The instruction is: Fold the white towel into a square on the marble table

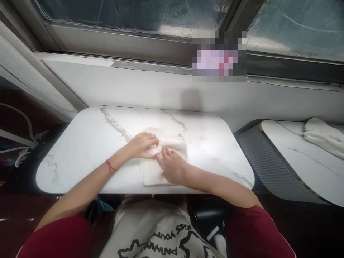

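A white cloth (153, 175) lies on the marble-patterned tabletop, close to the edge nearest me. Its near part is flat with a square corner, while its far part is bunched or folded and has a ragged right edge. My left hand (145, 144), with a red string bracelet at the wrist, comes from the left and pinches the cloth near its middle. Close beside it, thumbs nearly meeting, my right hand (174, 166) has its fingers curled on the same cloth. The fingers hide part of the fabric between them.
The white table (77, 143) has rounded corners and stands against a white wall (129, 84). A pixelated pinkish object (212, 61) is on the window ledge. To the right, a second white table (285, 134) with a ribbed side bears a crumpled whitish cloth (324, 134).
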The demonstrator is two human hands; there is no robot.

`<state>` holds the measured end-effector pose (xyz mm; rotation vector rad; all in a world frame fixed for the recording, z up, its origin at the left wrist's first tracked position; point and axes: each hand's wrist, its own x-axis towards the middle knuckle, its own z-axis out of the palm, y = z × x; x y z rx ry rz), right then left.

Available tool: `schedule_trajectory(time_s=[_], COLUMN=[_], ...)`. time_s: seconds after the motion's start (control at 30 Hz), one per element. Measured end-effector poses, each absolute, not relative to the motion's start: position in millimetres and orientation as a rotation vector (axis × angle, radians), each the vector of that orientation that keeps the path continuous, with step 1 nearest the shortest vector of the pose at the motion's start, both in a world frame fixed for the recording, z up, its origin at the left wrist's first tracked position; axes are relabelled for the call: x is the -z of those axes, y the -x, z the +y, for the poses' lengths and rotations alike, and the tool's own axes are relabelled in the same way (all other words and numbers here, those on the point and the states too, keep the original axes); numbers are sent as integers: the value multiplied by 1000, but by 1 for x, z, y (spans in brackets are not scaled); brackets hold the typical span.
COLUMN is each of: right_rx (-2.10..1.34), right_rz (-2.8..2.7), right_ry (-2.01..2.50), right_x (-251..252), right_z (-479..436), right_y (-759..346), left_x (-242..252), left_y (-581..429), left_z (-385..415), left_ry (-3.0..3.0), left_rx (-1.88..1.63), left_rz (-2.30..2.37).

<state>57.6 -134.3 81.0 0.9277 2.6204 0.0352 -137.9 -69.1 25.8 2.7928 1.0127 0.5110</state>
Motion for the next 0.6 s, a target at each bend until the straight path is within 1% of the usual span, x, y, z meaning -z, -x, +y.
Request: schedule_trajectory(time_s=[0.17, 0.27, 0.37, 0.47, 0.6], right_rx=[17, 68, 17, -74, -128], right_rz=[2828, 3002, 3101, 3130, 3124], right_ry=[-1067, -1065, -1103, -1128, -1139], right_x=[-45, -22, -3, 8, 11], right_z=[-85, -49, -22, -4, 11], right_y=[-44, -40, -35, -28, -14], left_x=[-21, -19, -16, -9, -3], left_y=[157, 161, 162, 167, 178], left_z=[-56, -54, -55, -52, -43], left_ry=[-2712, -2679, -2645, -2600, -2544], left_rx=[-647, -642, -620, -607, -533], left_rz=[1366, 1528, 1598, 1641, 1721])
